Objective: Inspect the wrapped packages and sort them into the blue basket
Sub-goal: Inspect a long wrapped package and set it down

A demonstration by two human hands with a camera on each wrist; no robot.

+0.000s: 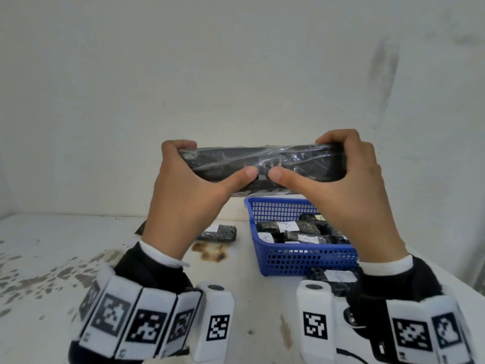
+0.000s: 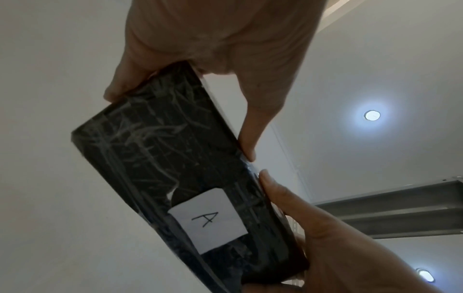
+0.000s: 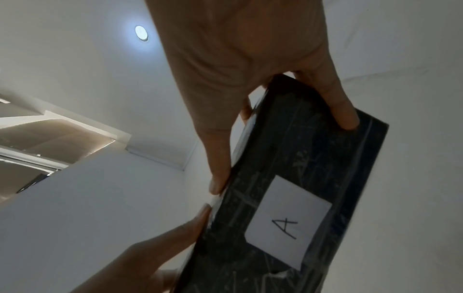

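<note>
Both hands hold one long black film-wrapped package (image 1: 262,164) level and raised in front of the wall, above the blue basket (image 1: 301,258). My left hand (image 1: 214,160) grips its left end and my right hand (image 1: 303,156) its right end, fingers over the top and thumbs nearly meeting on the near face. The wrist views show the package's far face (image 2: 155,158) (image 3: 313,154), which carries a white label marked "A" (image 2: 208,220) (image 3: 288,224). The basket holds several labelled black packages (image 1: 304,228).
The white table (image 1: 78,245) is worn, with a brown stain (image 1: 210,252). One wrapped package (image 1: 217,233) lies left of the basket, and another (image 1: 333,279) lies on the table just in front of it. A white wall stands close behind.
</note>
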